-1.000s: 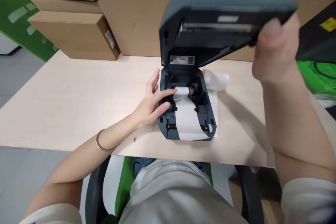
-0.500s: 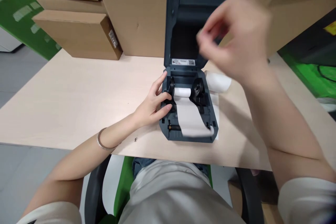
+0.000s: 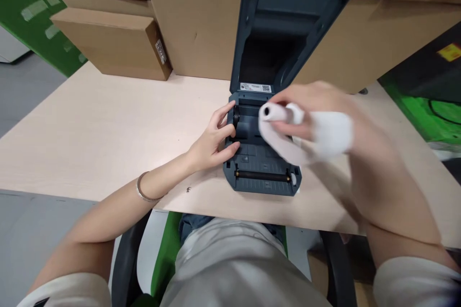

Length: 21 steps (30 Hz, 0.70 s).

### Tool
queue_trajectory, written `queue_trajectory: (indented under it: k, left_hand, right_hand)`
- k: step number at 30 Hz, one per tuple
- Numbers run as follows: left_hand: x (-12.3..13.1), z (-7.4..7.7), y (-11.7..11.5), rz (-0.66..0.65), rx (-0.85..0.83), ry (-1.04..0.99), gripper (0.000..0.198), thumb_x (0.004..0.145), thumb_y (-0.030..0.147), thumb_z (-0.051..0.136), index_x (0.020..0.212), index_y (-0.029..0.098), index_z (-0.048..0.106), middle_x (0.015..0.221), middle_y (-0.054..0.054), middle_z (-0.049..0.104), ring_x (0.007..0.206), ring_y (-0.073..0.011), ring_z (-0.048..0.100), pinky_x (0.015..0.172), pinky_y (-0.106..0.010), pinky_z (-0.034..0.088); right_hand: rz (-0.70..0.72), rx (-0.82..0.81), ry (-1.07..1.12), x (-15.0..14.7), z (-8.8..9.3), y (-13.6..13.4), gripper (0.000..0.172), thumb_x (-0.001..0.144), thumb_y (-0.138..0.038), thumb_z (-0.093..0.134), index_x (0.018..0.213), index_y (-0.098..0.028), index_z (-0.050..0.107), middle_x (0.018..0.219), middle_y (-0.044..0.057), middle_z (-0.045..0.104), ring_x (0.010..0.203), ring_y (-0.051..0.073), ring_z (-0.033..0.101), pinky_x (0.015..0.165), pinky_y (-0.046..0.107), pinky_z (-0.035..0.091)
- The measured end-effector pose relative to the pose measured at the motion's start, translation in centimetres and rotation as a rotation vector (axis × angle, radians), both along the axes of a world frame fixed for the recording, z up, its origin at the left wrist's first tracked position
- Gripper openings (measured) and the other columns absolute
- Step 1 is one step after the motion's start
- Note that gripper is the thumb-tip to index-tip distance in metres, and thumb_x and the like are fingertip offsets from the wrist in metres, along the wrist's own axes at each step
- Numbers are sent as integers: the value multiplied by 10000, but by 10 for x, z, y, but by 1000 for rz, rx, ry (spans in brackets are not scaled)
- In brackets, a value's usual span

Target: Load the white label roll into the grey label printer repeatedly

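A dark blue-grey label printer (image 3: pixel 262 189) sits on the table with its lid (image 3: pixel 281 24) raised. My left hand (image 3: pixel 216 141) hooks its fingers over the printer's left edge, beside the black roll guide (image 3: pixel 236 115). In my right hand (image 3: pixel 324 100), blurred by motion, is a small white label paper roll (image 3: pixel 275 112), held above the printer's right side. Its loose strip (image 3: pixel 283 146) hangs down in a curve. The black roller (image 3: pixel 262 176) shows bare across the front of the printer. The right roll guide is hidden behind my hand and the paper.
Cardboard boxes (image 3: pixel 194 24) line the back of the table (image 3: pixel 108 144), with a flat box (image 3: pixel 108 43) leaning at the left. Small dark bits (image 3: pixel 188 190) lie near the front edge. Green material (image 3: pixel 414 110) is at the right.
My right hand has come down from beside the lid and taken the paper roll up out of the printer; the strip has left the front roller. My left hand stays on the printer's edge.
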<state>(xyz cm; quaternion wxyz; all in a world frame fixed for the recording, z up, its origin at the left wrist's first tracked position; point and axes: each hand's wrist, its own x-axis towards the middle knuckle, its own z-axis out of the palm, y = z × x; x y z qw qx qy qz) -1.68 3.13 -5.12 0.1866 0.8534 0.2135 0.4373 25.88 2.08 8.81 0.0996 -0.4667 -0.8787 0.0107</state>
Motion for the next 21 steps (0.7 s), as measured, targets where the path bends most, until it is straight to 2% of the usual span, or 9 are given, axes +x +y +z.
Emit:
queue_trajectory:
  k: [2,4,7,9,12,14,16,19,21]
  left_hand:
    - [1,-1,0,-2,3,-16,321,1102,501,530,969,213,582,1747,-181,300,1653,-390,356,1350,-664,369]
    - [2,-2,1,0,11,-24,324,1107,504,516,975,214,575,1737,-185,310,1652,-384,356,1347,-659,375]
    - [2,-2,1,0,23,-28,300,1101,487,527,972,217,559,1730,-193,322,1638,-385,375,1336,-664,385]
    - [2,-2,1,7,24,-21,294,1094,487,535,970,221,556,1732,-191,328,1629,-385,388,1334,-664,387]
    - [2,-1,1,19,15,-14,298,1089,495,531,969,224,562,1738,-187,331,1620,-382,403,1333,-656,394]
    - [2,-1,1,24,3,-7,305,1086,503,529,967,225,567,1737,-189,337,1618,-386,403,1325,-663,402]
    - [1,0,1,27,-6,6,322,1084,521,525,963,226,570,1736,-190,343,1622,-390,394,1320,-671,406]
    - [0,0,1,32,-13,14,355,1085,551,515,957,225,575,1739,-189,342,1628,-390,383,1325,-674,397]
    - [0,0,1,32,-16,15,374,1083,570,517,960,223,579,1741,-191,336,1632,-395,375,1327,-677,390]
  right_hand:
    - [-208,27,54,40,21,-10,417,875,-620,644,1121,-291,713,1080,112,766,967,340,688,855,503,513]
    - [-391,-20,57,78,27,-9,482,823,-704,672,1117,-322,683,1070,106,741,894,329,670,802,484,519]
    - [-527,-142,-114,116,4,6,461,797,-616,709,1106,-276,665,1065,136,742,905,350,678,827,490,509]
    - [-521,-193,-177,127,-25,18,386,784,-544,719,1021,-241,677,999,157,753,886,351,679,836,496,498]
    - [-425,-222,-189,134,-63,30,262,783,-509,731,904,-285,671,919,130,768,833,325,675,850,510,488]
    - [-354,-211,-167,140,-77,32,208,784,-484,738,884,-312,674,902,110,773,808,320,677,836,517,492]
    - [-334,-182,-138,147,-81,34,219,780,-447,744,933,-296,702,928,133,781,826,344,694,814,528,507]
    - [-351,-128,-74,144,-76,39,494,787,-416,761,1226,-194,715,1214,256,767,1096,448,713,926,588,530]
    - [-310,-121,-24,130,-72,44,727,803,-425,766,1450,-130,616,1474,309,648,1338,489,627,1069,617,504]
